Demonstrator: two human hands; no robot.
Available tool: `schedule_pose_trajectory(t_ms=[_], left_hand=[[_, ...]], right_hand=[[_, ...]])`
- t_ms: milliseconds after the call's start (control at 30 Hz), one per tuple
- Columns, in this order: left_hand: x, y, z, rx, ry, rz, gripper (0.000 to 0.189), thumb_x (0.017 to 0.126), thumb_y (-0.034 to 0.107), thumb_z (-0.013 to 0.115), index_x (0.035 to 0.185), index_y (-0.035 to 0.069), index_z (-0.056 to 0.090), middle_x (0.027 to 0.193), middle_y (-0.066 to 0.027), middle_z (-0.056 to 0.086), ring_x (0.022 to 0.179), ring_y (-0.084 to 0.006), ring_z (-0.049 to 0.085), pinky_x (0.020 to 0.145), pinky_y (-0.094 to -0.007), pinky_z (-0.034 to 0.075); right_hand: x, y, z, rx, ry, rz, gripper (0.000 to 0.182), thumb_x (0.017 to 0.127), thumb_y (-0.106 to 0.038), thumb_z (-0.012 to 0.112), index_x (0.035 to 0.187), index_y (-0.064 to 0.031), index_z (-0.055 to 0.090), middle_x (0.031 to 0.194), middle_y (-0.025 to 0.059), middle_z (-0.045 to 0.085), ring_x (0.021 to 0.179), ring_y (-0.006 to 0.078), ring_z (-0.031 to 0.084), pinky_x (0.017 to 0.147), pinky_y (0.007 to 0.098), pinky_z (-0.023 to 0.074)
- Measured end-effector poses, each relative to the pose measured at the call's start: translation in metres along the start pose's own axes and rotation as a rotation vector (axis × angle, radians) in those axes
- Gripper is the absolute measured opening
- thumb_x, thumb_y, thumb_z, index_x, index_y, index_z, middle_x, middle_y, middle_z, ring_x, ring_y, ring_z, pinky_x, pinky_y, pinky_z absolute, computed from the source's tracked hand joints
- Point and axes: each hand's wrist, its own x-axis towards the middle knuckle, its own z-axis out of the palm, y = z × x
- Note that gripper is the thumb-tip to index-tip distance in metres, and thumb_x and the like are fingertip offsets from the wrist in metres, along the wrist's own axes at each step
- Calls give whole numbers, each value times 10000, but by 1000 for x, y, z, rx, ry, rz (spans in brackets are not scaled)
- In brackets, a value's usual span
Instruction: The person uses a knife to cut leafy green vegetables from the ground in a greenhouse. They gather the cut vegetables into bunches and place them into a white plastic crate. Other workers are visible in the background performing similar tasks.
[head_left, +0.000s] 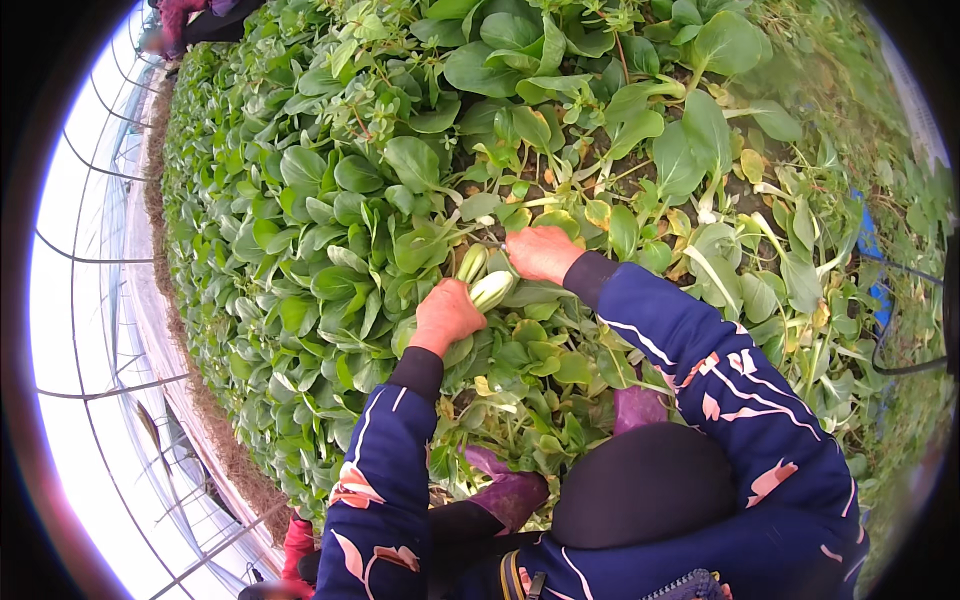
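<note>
My left hand (450, 311) is closed around the leaves of a bok choy head (493, 291), whose pale, thick stem base points up and to the right. A second pale bok choy base (472, 262) lies just above it, beside my left fingers; I cannot tell whether the same hand holds it. My right hand (541, 253) is curled in a fist a little to the right of both bases. A thin blade (493, 244), seemingly of a small knife, sticks out leftward from that fist. Its handle is hidden in the palm.
Dense bok choy plants (330, 217) fill the left and far side. Loose leaves (724, 262), some yellow, litter the soil on the right. A blue strip (870, 247) lies farther right. Purple boots (514, 499) stand below my hands. Other people's red sleeves (298, 540) show at the left edges.
</note>
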Motion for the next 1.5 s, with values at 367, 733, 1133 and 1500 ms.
schedule_pose_trajectory(t_ms=[367, 733, 1133, 1500], left_hand=[[-82, -39, -69, -1037, -116, 213, 478, 604, 63, 696, 1072, -9, 632, 968, -19, 643, 870, -132, 597, 835, -267, 466], [-110, -33, -59, -1573, 73, 207, 656, 677, -49, 658, 1294, 19, 450, 1163, -80, 580, 1073, -214, 567, 947, -350, 449], [-63, -7, -67, -1238, 355, 287, 409, 713, -37, 651, 1109, -6, 549, 991, -48, 613, 879, -143, 606, 786, -287, 501], [-37, 55, -145, -8, 494, 436, 530, 673, 43, 642, 1190, 32, 523, 999, -173, 660, 887, -364, 640, 791, -394, 507]], right_hand=[[-56, 2, -49, 1379, 268, -96, 455, 755, -145, 766, 1146, -60, 550, 909, 47, 642, 640, 54, 566, 456, 213, 406], [-62, -54, -49, 1734, 243, -293, 471, 771, -104, 746, 1164, -91, 486, 948, -26, 594, 770, 51, 568, 525, 183, 448], [-55, -72, -68, 1893, 187, -376, 431, 874, -184, 679, 1224, -39, 474, 1034, 31, 598, 763, 108, 608, 635, 235, 534], [-117, 63, -64, 469, 689, 504, 287, 893, -274, 549, 1027, -32, 473, 777, 217, 632, 728, 420, 613, 636, 510, 442]])
